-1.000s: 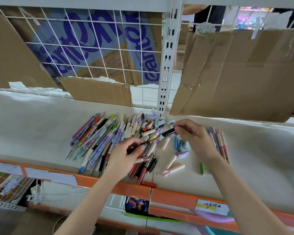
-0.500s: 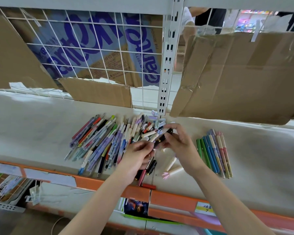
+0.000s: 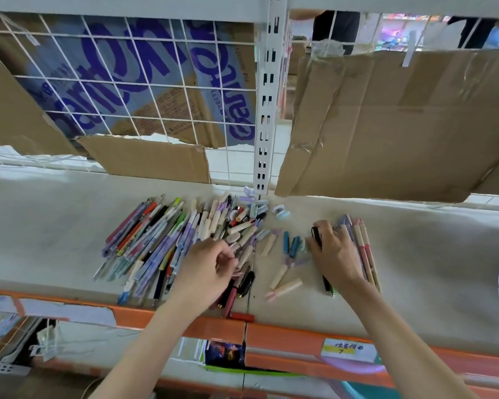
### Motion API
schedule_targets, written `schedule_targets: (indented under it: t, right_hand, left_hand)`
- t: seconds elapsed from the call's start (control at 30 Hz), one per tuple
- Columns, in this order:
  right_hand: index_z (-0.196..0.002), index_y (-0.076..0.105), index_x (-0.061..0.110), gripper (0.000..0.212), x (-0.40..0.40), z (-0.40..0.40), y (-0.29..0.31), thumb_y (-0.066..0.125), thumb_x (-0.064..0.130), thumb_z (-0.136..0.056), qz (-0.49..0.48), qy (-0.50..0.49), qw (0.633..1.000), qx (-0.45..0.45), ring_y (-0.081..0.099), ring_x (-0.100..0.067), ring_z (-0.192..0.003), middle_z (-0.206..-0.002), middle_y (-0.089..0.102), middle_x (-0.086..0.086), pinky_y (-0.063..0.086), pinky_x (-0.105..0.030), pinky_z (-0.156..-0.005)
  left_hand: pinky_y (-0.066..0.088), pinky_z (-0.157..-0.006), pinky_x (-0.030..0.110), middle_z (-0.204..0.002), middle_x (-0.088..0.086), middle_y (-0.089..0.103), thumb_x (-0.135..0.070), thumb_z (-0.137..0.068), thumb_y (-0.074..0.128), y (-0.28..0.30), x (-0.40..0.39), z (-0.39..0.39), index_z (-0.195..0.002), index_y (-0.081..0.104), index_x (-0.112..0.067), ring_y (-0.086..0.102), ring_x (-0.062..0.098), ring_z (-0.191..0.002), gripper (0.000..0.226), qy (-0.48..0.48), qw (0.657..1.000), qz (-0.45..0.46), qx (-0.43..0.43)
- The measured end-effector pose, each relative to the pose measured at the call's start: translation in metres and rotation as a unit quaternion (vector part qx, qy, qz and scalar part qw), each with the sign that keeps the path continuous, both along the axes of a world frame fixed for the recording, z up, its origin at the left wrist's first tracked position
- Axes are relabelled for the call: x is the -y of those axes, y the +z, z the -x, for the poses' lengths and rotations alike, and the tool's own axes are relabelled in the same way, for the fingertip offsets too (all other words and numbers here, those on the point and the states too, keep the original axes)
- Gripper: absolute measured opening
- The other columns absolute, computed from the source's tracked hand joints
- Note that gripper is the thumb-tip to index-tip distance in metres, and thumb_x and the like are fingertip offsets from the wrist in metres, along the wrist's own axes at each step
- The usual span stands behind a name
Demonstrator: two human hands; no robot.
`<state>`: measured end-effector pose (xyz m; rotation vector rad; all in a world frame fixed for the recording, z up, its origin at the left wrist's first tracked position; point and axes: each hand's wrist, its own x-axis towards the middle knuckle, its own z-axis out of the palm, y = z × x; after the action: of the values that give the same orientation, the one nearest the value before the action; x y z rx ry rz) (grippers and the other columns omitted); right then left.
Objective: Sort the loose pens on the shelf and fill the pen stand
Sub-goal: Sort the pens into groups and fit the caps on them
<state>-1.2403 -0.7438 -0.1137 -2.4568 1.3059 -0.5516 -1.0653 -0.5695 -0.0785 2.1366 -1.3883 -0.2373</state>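
Both hands have drawn apart since a moment ago, when they met over one black pen [image 3: 317, 235] at the middle of the shelf [image 3: 41, 240]; that pen now lies under the right hand [image 3: 333, 254], beside the sorted row of coloured pens [image 3: 363, 249] on the right. Readable writing is scarce: the carton behind the wire grid [image 3: 144, 90] shows large purple letters, upside down and cut by the wires, and a yellow label [image 3: 343, 348] on the orange shelf edge [image 3: 285, 332] carries a "7" under characters too small to read. The left hand [image 3: 205, 269] hovers palm down at the near edge of the loose pen pile [image 3: 167, 240], fingers curled with the tips bunched; whether that grip pinches anything cannot be told. The right hand lies palm down with its fingers curled over the black pen, only the pen's far end and near tip showing. No pen stand can be made out. Torn cardboard [image 3: 392, 125] hangs over the shelf's back.
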Motion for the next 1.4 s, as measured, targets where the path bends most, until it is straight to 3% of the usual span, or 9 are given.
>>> schedule_targets:
  t: [0.07, 0.17, 0.3, 0.47, 0.63, 0.77, 1.1, 1.27, 1.4]
  right_hand:
    - [-0.097, 0.058, 0.004, 0.013, 0.005, 0.003, -0.012, 0.055, 0.014, -0.091, 0.041, 0.013, 0.999, -0.007, 0.056, -0.034, -0.085, -0.086, 0.066, -0.014, 0.034, -0.032, -0.063]
    - [-0.081, 0.061, 0.005, 0.026, 0.011, 0.007, -0.018, 0.043, 0.022, -0.088, 0.112, 0.021, 0.993, -0.025, 0.059, -0.035, -0.069, -0.071, 0.063, -0.013, 0.046, -0.036, -0.058]
    - [-0.085, 0.065, 0.005, 0.026, 0.006, 0.006, -0.006, 0.044, 0.019, -0.089, 0.121, 0.016, 0.992, -0.022, 0.056, -0.032, -0.067, -0.074, 0.060, -0.012, 0.046, -0.037, -0.062]
    - [-0.087, 0.070, 0.009, 0.007, -0.029, -0.023, 0.013, 0.065, 0.006, -0.084, -0.005, 0.252, 0.963, 0.098, 0.050, 0.003, -0.063, -0.082, 0.054, 0.006, 0.046, -0.010, -0.062]
    - [-0.082, 0.071, 0.012, 0.010, -0.053, -0.047, 0.005, 0.066, 0.007, -0.075, -0.037, 0.397, 0.914, 0.071, 0.051, -0.007, -0.081, -0.084, 0.061, -0.004, 0.044, -0.018, -0.069]
    - [-0.093, 0.070, 0.018, 0.019, -0.049, -0.047, 0.001, 0.058, 0.014, -0.079, -0.038, 0.373, 0.927, 0.028, 0.055, -0.020, -0.093, -0.097, 0.059, -0.005, 0.051, -0.034, -0.072]
    - [-0.090, 0.065, 0.015, 0.019, -0.045, -0.049, 0.004, 0.050, 0.011, -0.079, -0.027, 0.335, 0.941, -0.028, 0.044, -0.017, -0.093, -0.090, 0.054, 0.007, 0.045, -0.036, -0.085]
    - [-0.093, 0.065, 0.011, 0.018, -0.047, -0.051, 0.006, 0.051, 0.005, -0.083, -0.020, 0.294, 0.955, 0.016, 0.052, -0.021, -0.091, -0.086, 0.058, 0.003, 0.047, -0.037, -0.083]
    - [-0.109, 0.064, 0.014, 0.031, -0.048, -0.061, 0.005, 0.048, 0.002, -0.086, -0.021, 0.286, 0.958, 0.015, 0.049, -0.020, -0.093, -0.098, 0.057, -0.001, 0.042, -0.032, -0.085]
  left_hand:
    - [0.028, -0.062, 0.013, -0.076, -0.014, 0.045, -0.031, -0.087, 0.064, -0.002, -0.002, 0.004, -0.079, 0.055, -0.023, 0.042, 0.000, -0.072, 0.014, -0.031, 0.997, -0.040, 0.052]
    - [0.029, -0.079, 0.018, -0.091, -0.012, 0.046, -0.046, -0.088, 0.056, -0.005, -0.004, 0.009, -0.091, 0.060, -0.026, 0.042, 0.006, -0.090, 0.020, -0.046, 0.990, -0.096, 0.092]
    - [0.029, -0.093, 0.025, -0.101, -0.010, 0.049, -0.046, -0.088, 0.054, -0.003, -0.008, 0.011, -0.096, 0.063, -0.026, 0.044, 0.009, -0.104, 0.023, -0.047, 0.984, -0.128, 0.117]
    - [0.027, -0.096, 0.026, -0.099, -0.010, 0.039, -0.044, -0.083, 0.058, 0.003, -0.012, 0.012, -0.092, 0.062, -0.028, 0.040, 0.009, -0.109, 0.019, -0.067, 0.974, -0.168, 0.139]
    - [0.026, -0.098, 0.026, -0.115, -0.007, 0.044, -0.042, -0.083, 0.059, 0.001, -0.018, 0.009, -0.095, 0.066, -0.027, 0.040, 0.009, -0.118, 0.021, -0.063, 0.975, -0.174, 0.126]
    - [0.031, -0.092, 0.024, -0.109, -0.009, 0.044, -0.046, -0.085, 0.059, -0.007, -0.019, 0.006, -0.097, 0.064, -0.025, 0.045, 0.009, -0.110, 0.025, -0.045, 0.985, -0.127, 0.111]
    - [0.048, -0.069, 0.036, -0.082, -0.004, 0.051, -0.017, -0.081, 0.070, -0.015, -0.025, -0.018, -0.083, 0.061, -0.015, 0.055, 0.018, -0.075, 0.009, 0.026, 0.997, -0.029, 0.069]
    - [0.042, -0.066, 0.032, -0.086, 0.002, 0.055, 0.001, -0.077, 0.065, -0.015, -0.017, -0.021, -0.082, 0.062, -0.012, 0.054, 0.022, -0.080, 0.014, 0.031, 0.997, -0.019, 0.072]
    - [0.036, -0.078, 0.029, -0.098, 0.002, 0.053, -0.008, -0.082, 0.061, -0.012, -0.008, -0.014, -0.088, 0.065, -0.013, 0.048, 0.019, -0.098, 0.008, 0.008, 0.995, -0.031, 0.089]
